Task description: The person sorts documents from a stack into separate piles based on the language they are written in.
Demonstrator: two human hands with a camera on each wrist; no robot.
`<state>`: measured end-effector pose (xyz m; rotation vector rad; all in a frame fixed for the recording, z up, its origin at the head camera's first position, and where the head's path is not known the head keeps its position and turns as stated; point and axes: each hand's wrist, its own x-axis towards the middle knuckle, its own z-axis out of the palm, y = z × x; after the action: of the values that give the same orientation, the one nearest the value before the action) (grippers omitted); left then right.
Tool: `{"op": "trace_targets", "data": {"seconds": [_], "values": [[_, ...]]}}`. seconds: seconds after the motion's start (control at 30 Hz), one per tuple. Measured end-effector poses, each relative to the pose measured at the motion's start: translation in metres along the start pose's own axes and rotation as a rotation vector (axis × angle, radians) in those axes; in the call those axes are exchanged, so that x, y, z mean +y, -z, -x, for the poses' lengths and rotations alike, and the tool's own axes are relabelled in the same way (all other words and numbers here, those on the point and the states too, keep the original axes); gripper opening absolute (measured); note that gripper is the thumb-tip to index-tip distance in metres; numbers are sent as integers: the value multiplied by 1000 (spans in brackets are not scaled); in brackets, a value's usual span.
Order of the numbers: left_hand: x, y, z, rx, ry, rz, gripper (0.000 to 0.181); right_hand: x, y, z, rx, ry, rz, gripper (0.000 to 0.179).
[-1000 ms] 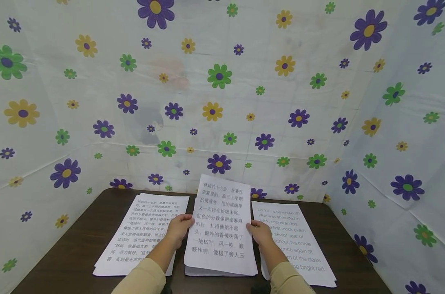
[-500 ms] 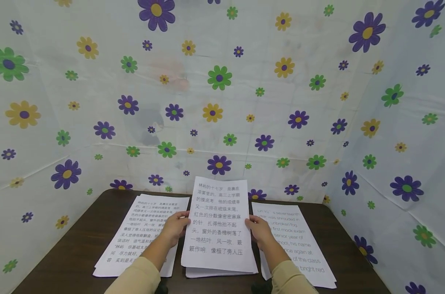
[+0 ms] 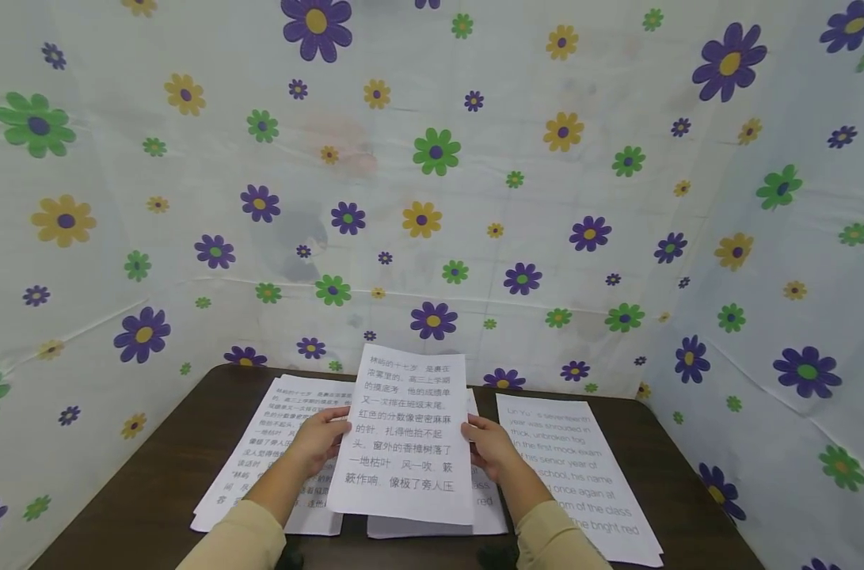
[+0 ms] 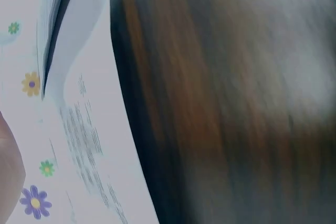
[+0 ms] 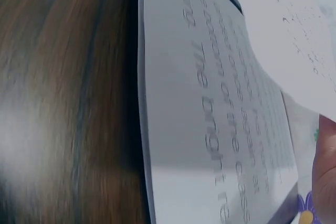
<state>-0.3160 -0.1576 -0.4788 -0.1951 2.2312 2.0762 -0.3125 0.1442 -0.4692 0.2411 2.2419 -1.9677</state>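
Observation:
Both hands hold up a white sheet of paper [image 3: 403, 435] printed with Chinese characters, tilted toward the head camera. My left hand [image 3: 317, 443] pinches its left edge; my right hand [image 3: 490, 447] grips the right edge, with the thumb [image 5: 325, 166] showing in the right wrist view. Behind and beneath the sheet is a middle paper pile [image 3: 489, 511], whose exposed right strip carries English print. To the left lies a pile of Chinese-printed pages [image 3: 242, 483], partly covered by the left forearm and the raised sheet.
A pile of English-printed pages [image 3: 574, 475] lies on the right, next to the right forearm. The dark wooden table [image 3: 168, 443] runs back to a white curtain with printed flowers [image 3: 432, 237], which also closes off both sides.
Both hands have carried the Chinese-printed sheet leftward, away from the middle pile. English print on that pile has come into sight, and the sheet now overlaps the left pile in view.

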Motion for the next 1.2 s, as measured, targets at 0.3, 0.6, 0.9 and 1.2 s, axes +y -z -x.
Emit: {"op": "trace_targets", "data": {"seconds": [0.3, 0.6, 0.9, 1.2], "values": [[1, 27, 4, 32, 16, 17, 44, -9, -25, 0, -64, -21, -32, 51], [2, 52, 8, 50, 7, 31, 45, -13, -49, -3, -135, -18, -62, 51], [-3, 78, 12, 54, 2, 7, 48, -16, -73, -3, -176, -24, -71, 50], [-11, 109, 20, 100, 42, -67, 49, -16, -98, 5, -218, -34, -48, 51]]}}
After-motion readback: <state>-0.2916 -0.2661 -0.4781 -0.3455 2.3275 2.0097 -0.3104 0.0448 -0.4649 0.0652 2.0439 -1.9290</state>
